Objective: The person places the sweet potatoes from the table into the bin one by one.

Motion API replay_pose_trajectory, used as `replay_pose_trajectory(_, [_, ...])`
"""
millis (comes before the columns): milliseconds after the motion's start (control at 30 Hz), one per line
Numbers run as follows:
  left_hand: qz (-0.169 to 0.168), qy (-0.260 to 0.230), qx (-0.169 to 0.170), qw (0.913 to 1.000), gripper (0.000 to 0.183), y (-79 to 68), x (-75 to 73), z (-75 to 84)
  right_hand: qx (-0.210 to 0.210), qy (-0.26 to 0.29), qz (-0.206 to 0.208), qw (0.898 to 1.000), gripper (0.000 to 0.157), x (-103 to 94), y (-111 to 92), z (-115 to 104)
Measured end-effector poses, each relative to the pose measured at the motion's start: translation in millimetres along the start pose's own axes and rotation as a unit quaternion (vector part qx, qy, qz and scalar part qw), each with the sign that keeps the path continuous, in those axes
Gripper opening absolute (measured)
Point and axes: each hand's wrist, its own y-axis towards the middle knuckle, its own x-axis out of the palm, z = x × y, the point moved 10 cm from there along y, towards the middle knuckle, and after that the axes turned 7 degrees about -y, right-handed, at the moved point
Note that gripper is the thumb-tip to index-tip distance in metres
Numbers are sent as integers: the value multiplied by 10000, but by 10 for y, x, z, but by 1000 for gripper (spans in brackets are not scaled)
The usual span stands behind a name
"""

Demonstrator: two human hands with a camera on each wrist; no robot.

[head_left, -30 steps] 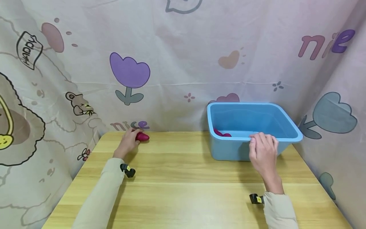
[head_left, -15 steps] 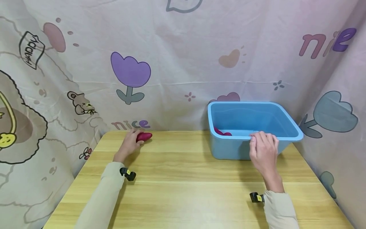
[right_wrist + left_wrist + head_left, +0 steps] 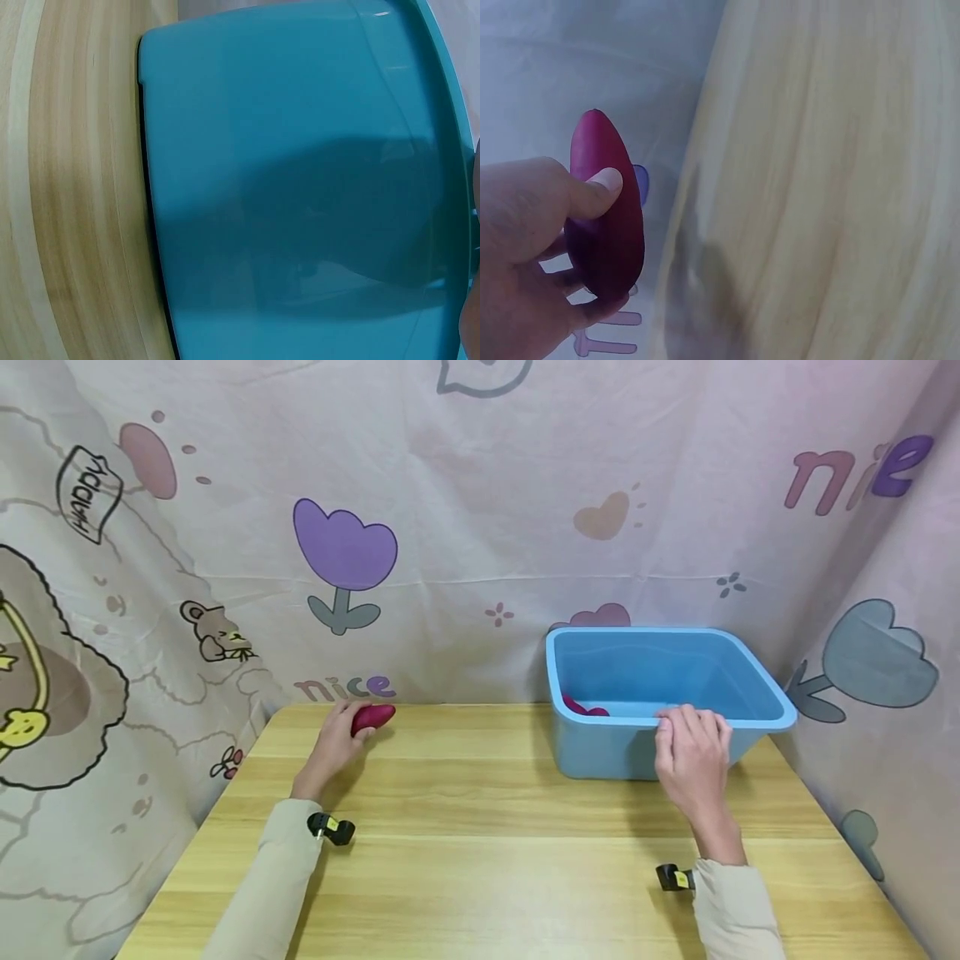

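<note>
In the head view my left hand (image 3: 339, 742) holds a magenta, smooth, spindle-shaped sweet potato (image 3: 372, 718) near the far left edge of the table. The left wrist view shows the thumb pressed along the side of this sweet potato (image 3: 609, 217), with the other fingers behind and under it; its pointed end sticks out past the hand. At the right, my right hand (image 3: 692, 760) grips the front rim of a blue plastic bin (image 3: 607, 750), fingers hooked over the edge. Inside the bin's left end lie magenta pieces (image 3: 585, 708), partly hidden by the front wall.
The wooden table (image 3: 480, 860) stretches between both arms. A printed cloth (image 3: 465, 527) hangs right behind the table's far edge and along both sides. The bin stands at the back right, close to the cloth.
The left hand first shifted slightly right with the sweet potato, then drew back a little, and the sweet potato now tilts more upward. The right hand and bin have stayed put.
</note>
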Motion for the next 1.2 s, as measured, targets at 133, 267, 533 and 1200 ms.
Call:
replay_pose_trajectory(133, [204,-108,174,9996,51,-9,-57,66,12,25,44,10000,34,-14,12,0])
replay_pose_trajectory(267, [414,-180,299,9985,52,-28,-105,135,10,39,55,10000,33,-20,18,-3])
replay_pose_trajectory(533, [700,-374,390,9961,51,-50,-144,279,25,-22,36,10000,35,-12,20,23])
replay_pose_trajectory(1200, [1062,-1084,80,9884,51,-180,-220,508,22,6,2,10000,35,-4,5,-1])
